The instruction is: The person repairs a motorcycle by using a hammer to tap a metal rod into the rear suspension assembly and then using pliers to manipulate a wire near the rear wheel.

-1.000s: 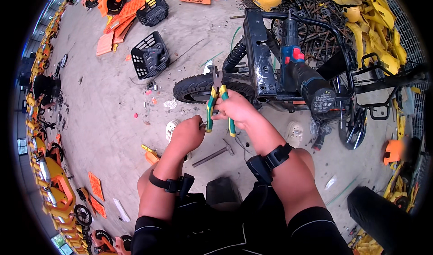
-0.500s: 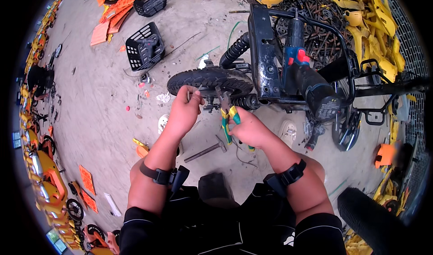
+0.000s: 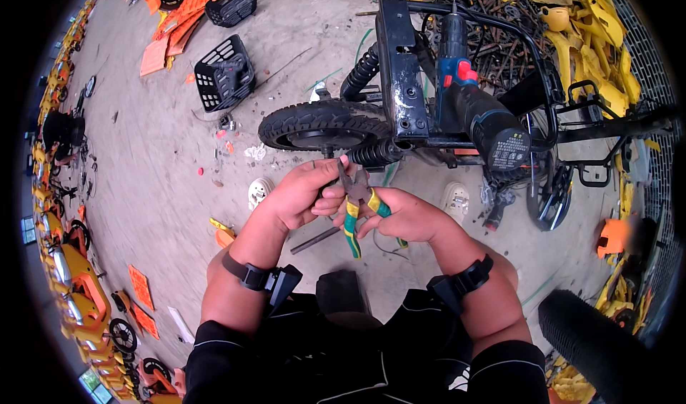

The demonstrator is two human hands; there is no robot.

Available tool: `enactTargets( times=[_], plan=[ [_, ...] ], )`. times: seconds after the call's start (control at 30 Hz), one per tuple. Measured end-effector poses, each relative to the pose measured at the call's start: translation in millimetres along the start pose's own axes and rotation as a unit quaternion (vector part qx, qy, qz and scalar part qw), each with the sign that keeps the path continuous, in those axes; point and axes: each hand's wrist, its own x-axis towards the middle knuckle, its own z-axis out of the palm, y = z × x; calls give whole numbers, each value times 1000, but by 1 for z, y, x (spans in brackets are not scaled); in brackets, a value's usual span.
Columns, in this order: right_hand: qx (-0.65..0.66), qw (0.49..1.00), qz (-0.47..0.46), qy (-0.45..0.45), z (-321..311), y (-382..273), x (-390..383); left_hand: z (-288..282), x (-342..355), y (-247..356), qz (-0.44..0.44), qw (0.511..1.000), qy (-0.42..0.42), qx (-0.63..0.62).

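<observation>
My right hand grips a pair of pliers with green and yellow handles. Their jaws are spread and point away from me, right beside the fingertips of my left hand. The fingers of that hand are curled and pinched together; what they hold is hidden. Just beyond both hands lies a black-tyred wheel on its side, still joined to a dark metal vehicle frame with coil shock absorbers. On the floor under my hands is a hammer, its head covered by my hands.
A cordless drill rests on the frame. Black baskets stand at the far left near orange panels. Yellow plastic parts and a heap of dark metal pieces fill the far right. A row of yellow vehicles lines the left.
Both hands have come back from the wheel toward me and closer together. The pliers have moved with my right hand, and their jaws are now at my left fingertips.
</observation>
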Motion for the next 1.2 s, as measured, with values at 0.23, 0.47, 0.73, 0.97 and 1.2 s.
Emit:
enactTargets(
  times=[0.23,0.47,0.73,0.97,1.2],
  plan=[
    [33,999,2,-18,7,1,-3,6,-6,-17,106,994,-3,-16],
    [60,997,-2,-54,17,6,-4,-5,-17,-16,222,937,191,192],
    [80,995,-5,-60,16,4,-3,-28,-7,8,210,900,349,153],
    [168,984,-8,63,16,15,11,-20,1,-12,136,938,304,100],
    [374,923,-68,-66,48,8,0,-22,-26,-1,230,937,240,109]
  ],
)
